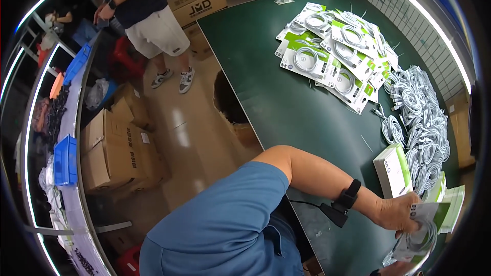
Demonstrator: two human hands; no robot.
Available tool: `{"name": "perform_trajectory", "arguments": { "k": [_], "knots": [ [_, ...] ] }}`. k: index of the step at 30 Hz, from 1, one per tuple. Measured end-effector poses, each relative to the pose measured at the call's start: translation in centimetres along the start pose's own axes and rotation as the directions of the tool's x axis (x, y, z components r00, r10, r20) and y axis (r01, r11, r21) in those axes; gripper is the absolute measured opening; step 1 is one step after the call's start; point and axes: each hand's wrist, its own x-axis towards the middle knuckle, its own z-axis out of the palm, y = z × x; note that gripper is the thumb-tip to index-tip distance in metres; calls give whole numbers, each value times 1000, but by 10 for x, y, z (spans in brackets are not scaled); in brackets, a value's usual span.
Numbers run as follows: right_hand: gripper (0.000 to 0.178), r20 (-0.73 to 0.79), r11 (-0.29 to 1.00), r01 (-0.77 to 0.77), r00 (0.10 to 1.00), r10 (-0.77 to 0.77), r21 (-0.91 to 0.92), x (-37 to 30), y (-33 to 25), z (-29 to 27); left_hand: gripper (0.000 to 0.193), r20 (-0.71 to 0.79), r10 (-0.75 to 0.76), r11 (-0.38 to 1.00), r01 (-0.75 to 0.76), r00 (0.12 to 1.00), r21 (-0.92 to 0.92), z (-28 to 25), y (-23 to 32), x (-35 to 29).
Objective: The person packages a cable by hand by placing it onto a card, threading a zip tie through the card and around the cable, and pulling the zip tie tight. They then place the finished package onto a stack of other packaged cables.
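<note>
My left arm, in a blue sleeve with a black strap at the wrist, reaches over the green table to the lower right. My left hand (399, 212) is closed on the top edge of a packaged cable (420, 235), a coiled grey cable in a clear, white and green pack. Only a sliver of my right hand (398, 269) shows at the bottom rim, by the pack's lower end; its fingers are mostly hidden. Just beyond my left hand stands a white and green box (395, 171). Flat white and green cards (454, 207) stand to the right of the pack.
Loose coiled grey cables (422, 122) lie heaped along the right side of the green table (271, 82). Packaged cables (337, 53) are piled at its far end. Cardboard boxes (120, 143) sit on the floor at left. Another person (153, 25) stands beyond the table's left edge.
</note>
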Motion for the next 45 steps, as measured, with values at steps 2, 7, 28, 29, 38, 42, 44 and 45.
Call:
{"name": "perform_trajectory", "arguments": {
  "k": [2, 7, 28, 29, 38, 42, 44, 45],
  "knots": [
    [22, 18, 1000, -10, 1000, 10, -4, 0, 3, -6, 8, 62, -6, 1000, 7, 998, -22, 7, 1, -3],
    [22, 112, 996, -45, 993, 36, 78, -65, 152, -99, 11, 116, 140, 988, -146, 983, 44, 9, -28, 1],
    [25, 476, 911, -412, 805, 353, 21, -27, 103, -31, 40, 384, 107, 906, -249, 917, 343, 2, -18, -4],
    [25, 508, 801, -531, 788, 347, 276, -23, 111, -35, 39, 380, 54, 919, -195, 923, 343, 5, -15, -5],
    [16, 566, 479, -626, 774, 285, 615, 14, 75, -17, 35, 479, 135, 875, -331, 868, 353, -15, -16, 9],
    [11, 335, -10, -343, 921, -199, 939, -13, 130, 3, 28, 619, 117, 971, -220, 777, 93, 11, -23, 12],
    [10, 75, -80, -122, 895, -440, 989, -21, 129, 2, 26, 664, 120, 988, -152, 738, -9, 16, -23, 12],
    [10, 337, 75, -329, 904, -265, 941, -16, 99, 3, 26, 660, 113, 991, -136, 742, -17, 5, -17, 11]
  ]
}}
